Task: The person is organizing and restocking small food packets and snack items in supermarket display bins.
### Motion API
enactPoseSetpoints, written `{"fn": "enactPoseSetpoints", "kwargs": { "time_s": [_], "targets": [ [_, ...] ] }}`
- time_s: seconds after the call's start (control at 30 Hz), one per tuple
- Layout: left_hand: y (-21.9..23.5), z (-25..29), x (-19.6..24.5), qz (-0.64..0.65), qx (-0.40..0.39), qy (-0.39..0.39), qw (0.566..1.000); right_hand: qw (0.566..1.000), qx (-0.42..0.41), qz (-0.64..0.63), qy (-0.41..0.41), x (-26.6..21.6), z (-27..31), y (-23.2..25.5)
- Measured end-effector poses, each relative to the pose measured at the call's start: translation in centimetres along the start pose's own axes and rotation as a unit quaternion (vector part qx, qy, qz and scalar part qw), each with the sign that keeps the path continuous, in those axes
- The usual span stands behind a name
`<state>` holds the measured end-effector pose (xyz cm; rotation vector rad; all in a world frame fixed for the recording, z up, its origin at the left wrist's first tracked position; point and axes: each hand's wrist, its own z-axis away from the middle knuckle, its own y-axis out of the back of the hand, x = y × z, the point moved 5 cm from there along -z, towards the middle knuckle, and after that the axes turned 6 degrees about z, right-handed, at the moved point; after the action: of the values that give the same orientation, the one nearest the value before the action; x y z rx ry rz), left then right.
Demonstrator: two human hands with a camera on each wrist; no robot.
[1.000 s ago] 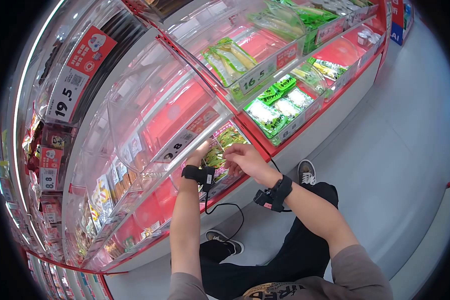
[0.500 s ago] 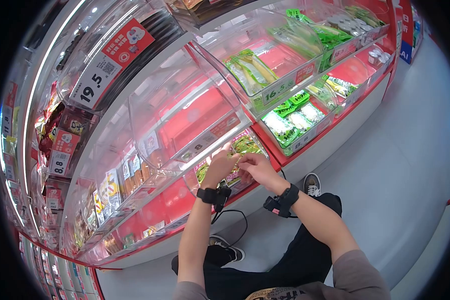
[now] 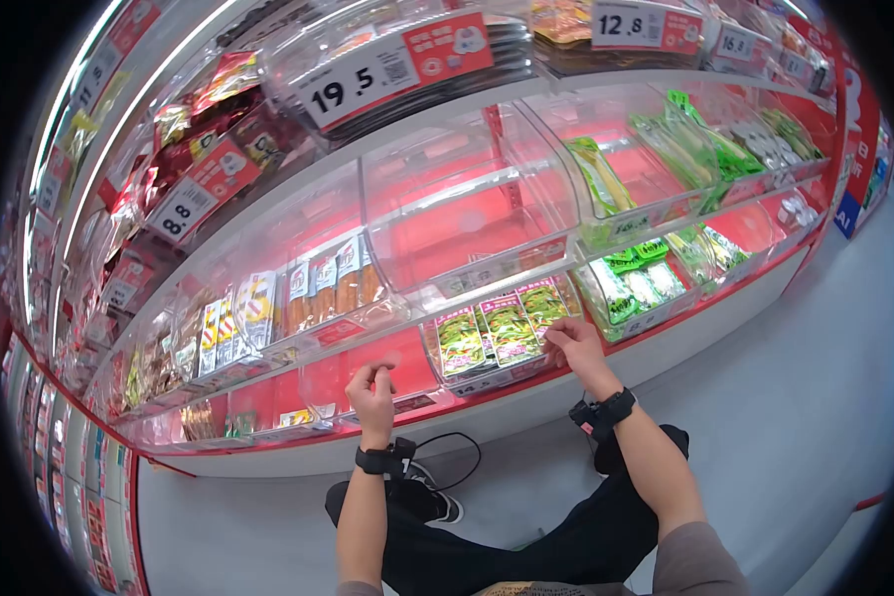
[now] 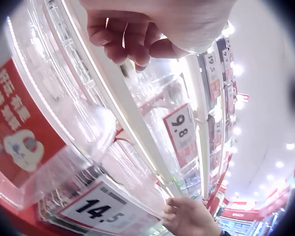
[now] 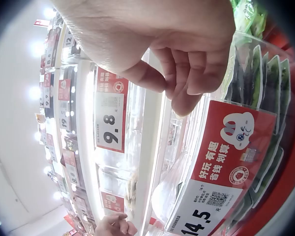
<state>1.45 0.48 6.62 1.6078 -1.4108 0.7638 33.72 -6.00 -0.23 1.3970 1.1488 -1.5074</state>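
Flat packets of green pickled-looking vegetables (image 3: pixel 510 333) with pink-edged wrappers stand in a row in a clear bin on the lower shelf. My right hand (image 3: pixel 578 350) is at the bin's right front corner, its fingers loosely bent and holding nothing. In the right wrist view its fingers (image 5: pixel 201 73) hang over the bin's front, above a 14.5 price card (image 5: pixel 201 196). My left hand (image 3: pixel 372 399) is in front of the red bare shelf section left of the packets. Its fingers (image 4: pixel 115 49) are also loosely curled, with nothing in them.
Above is a clear bin (image 3: pixel 467 273) with a red base. Sausage-like packs (image 3: pixel 328 288) stand to its left, and green-wrapped packs (image 3: pixel 641 283) lie at the right. Price cards hang on the bin fronts. Grey floor (image 3: pixel 765 397) lies behind the white shelf base.
My hands were close together over the packets; now they are apart, the left drawn back to the left and the right to the right. The head view has turned, showing the packet row fully.
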Motion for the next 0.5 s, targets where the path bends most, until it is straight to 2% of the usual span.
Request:
{"fn": "enactPoseSetpoints", "kwargs": {
  "time_s": [0.07, 0.1, 0.13, 0.17, 0.2, 0.33, 0.4, 0.5],
  "targets": [
    [1.8, -0.5, -1.7, -0.032, 0.035, 0.021, 0.999, 1.000, 0.007, 0.001, 0.002, -0.1, 0.2, -0.1],
    [2.1, -0.5, -3.9, -0.050, 0.032, 0.035, 0.998, 1.000, 0.008, 0.007, 0.002, -0.2, 0.2, -0.1],
    [2.0, -0.2, -4.8, -0.182, 0.013, -0.014, 0.983, 1.000, 0.011, 0.014, 0.001, -0.3, 0.4, -0.2],
    [1.3, 0.2, -5.1, -0.311, -0.007, -0.061, 0.949, 1.000, 0.020, 0.008, 0.001, -0.1, 0.3, -0.3],
    [0.4, 0.6, -5.6, -0.433, -0.027, -0.104, 0.895, 1.000, 0.026, 0.013, 0.006, 0.1, 0.2, -0.4],
    [-0.6, 0.5, -5.1, -0.433, -0.012, -0.067, 0.899, 0.997, 0.067, 0.036, 0.012, 0.2, 0.1, -0.5],
    [-0.1, 0.7, -5.4, -0.444, 0.005, -0.074, 0.893, 0.995, 0.088, 0.045, 0.022, 0.5, 0.1, -0.5],
    [-0.6, 0.6, -5.2, -0.458, -0.028, -0.067, 0.886, 0.994, 0.077, 0.029, 0.069, 1.0, 0.2, -0.6]
  ]
}}
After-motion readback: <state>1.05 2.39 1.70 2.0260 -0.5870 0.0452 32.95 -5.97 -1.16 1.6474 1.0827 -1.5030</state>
